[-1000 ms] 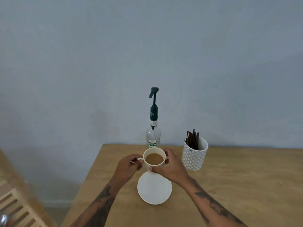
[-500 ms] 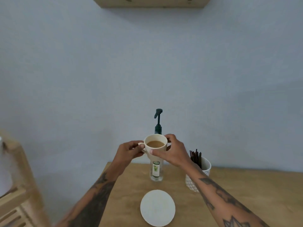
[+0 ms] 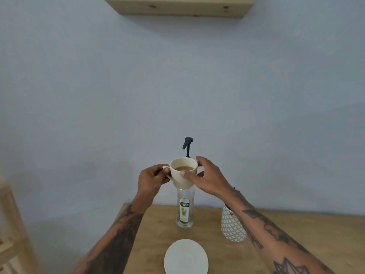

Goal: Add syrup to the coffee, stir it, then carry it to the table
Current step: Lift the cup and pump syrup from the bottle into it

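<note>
A cream cup of coffee (image 3: 180, 177) hangs in the air in front of the syrup bottle (image 3: 185, 210). My left hand (image 3: 151, 178) pinches its handle. My right hand (image 3: 207, 177) wraps the cup's right side, thumb on the front wall. The clear bottle stands on the wooden table (image 3: 308, 234), and its dark pump head (image 3: 187, 144) rises just behind and above the cup's rim. The cup hides the bottle's neck. An empty white saucer (image 3: 185, 257) lies on the table below.
A white patterned holder (image 3: 232, 227) with dark stir sticks stands right of the bottle, partly behind my right forearm. A wooden shelf (image 3: 177, 6) is mounted high on the wall. A wooden rack (image 3: 11, 224) stands at the left edge.
Both hands lifted the cup off the saucer and raised it up to just below the pump spout. The camera has tilted upward, bringing the wall shelf into view.
</note>
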